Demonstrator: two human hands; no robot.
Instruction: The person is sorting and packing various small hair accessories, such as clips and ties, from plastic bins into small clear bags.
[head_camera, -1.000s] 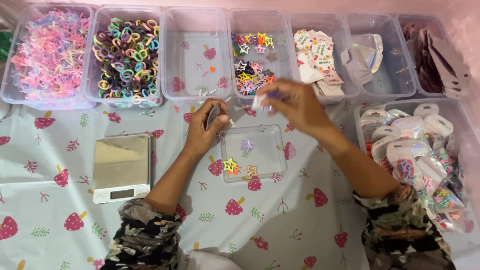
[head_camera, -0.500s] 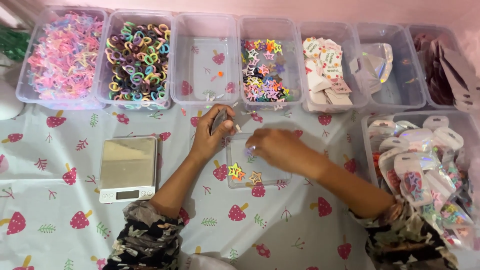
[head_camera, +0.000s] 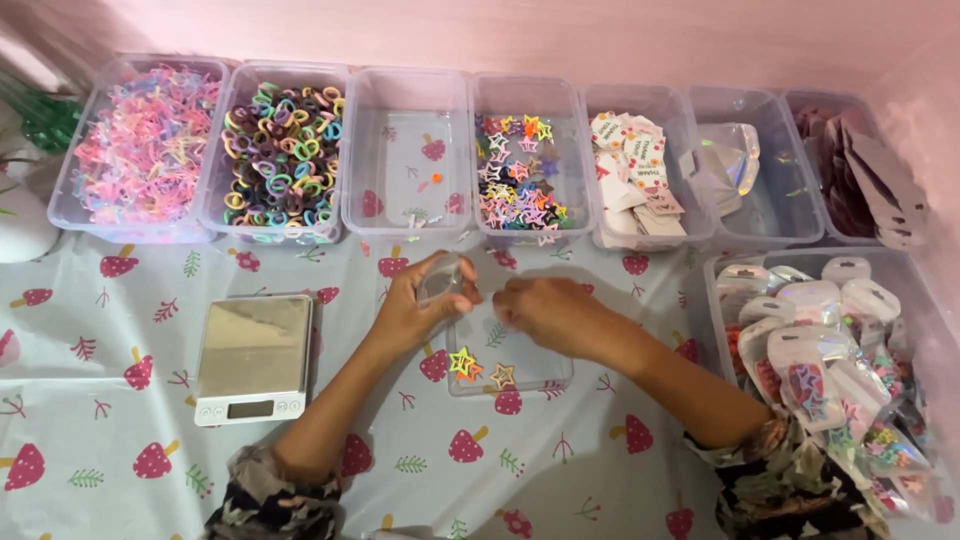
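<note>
Head view: left hand (head_camera: 415, 310) pinches a small clear plastic pouch (head_camera: 441, 279) over the shallow clear tray (head_camera: 545, 370) holding star-shaped hair clips (head_camera: 464, 363); right hand (head_camera: 540, 308) is curled at the pouch mouth, its grip unclear. Pouch looks light, thin and slippery, so best held by the edges. Packages: white printed cards (head_camera: 634, 175) in a clear bin at the back, filled shiny hang-hole bags (head_camera: 820, 350) in a bin at right.

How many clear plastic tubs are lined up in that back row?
7, left to right: pink bands tub, coloured rings tub, nearly bare tub, star clips tub, paper tags tub, shiny bags tub, dark cards tub. More may lie beyond the right edge.
</note>
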